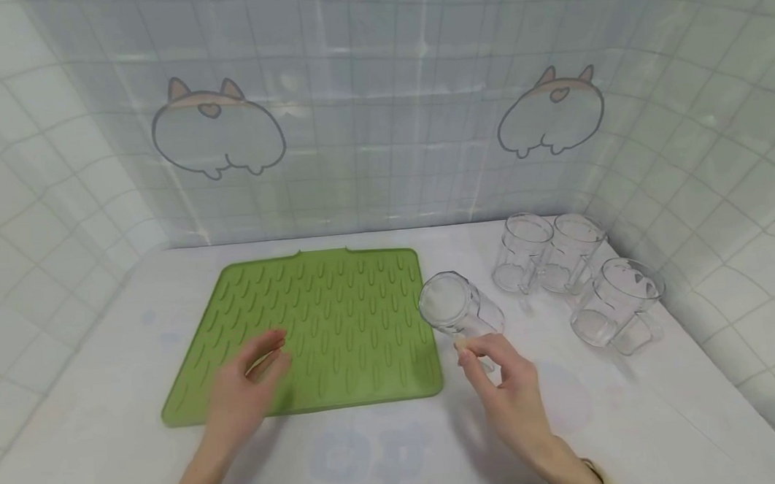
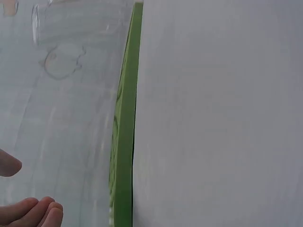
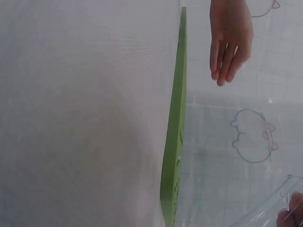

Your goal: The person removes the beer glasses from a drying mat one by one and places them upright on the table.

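My right hand (image 1: 510, 393) pinches a clear glass mug (image 1: 448, 303) by its handle. The mug is tipped over with its round end toward the left, beside the right edge of a green ribbed mat (image 1: 346, 324). Part of that mug (image 3: 265, 215) and the pinching fingertips (image 3: 296, 210) show at the lower right of the right wrist view. Over the left part of the mat is my left hand (image 1: 249, 384), holding nothing, its fingers loosely bent and the thumb apart from them.
Three more clear glass mugs stand upright at the right: one mug (image 1: 522, 253) at the back, another mug (image 1: 569, 254) beside it, a third mug (image 1: 614, 307) nearer. A tiled wall (image 1: 388, 125) with two cartoon animal drawings rises behind the white table (image 1: 346, 463).
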{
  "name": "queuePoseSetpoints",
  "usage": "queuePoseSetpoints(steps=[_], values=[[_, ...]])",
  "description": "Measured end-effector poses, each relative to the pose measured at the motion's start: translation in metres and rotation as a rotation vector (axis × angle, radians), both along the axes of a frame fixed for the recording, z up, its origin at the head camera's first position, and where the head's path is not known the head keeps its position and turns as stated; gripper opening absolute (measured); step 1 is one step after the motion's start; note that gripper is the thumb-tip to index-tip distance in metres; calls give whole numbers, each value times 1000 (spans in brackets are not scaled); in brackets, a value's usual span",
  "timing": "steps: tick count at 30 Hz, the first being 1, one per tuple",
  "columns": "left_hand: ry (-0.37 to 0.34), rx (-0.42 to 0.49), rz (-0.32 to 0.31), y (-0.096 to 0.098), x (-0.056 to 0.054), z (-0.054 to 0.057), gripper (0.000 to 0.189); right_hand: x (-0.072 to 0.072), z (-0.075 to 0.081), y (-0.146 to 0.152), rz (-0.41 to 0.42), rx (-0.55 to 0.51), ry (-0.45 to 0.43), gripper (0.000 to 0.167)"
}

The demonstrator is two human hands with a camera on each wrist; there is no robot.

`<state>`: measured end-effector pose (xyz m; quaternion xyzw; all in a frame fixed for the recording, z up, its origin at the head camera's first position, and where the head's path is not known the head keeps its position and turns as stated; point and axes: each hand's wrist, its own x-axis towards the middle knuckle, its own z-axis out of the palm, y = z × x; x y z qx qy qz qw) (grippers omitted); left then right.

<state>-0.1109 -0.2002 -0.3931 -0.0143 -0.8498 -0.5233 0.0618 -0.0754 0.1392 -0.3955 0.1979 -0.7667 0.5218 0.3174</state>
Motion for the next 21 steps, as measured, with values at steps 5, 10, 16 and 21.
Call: queuePoseSetpoints(steps=[5, 10, 16, 21], values=[[-12, 45, -100, 22, 3, 1, 51, -3, -3, -2, -9, 62, 127, 32], [-28, 71, -198, 48, 1, 4, 54, -5, -8, -3, -28, 115, 209, 27], [-67, 141, -258, 82, -1, 12, 56, -6, -10, -4, -33, 166, 282, 13], [-58, 193, -273, 102, 2, 15, 63, -6, -11, -5, -30, 196, 313, 7]])
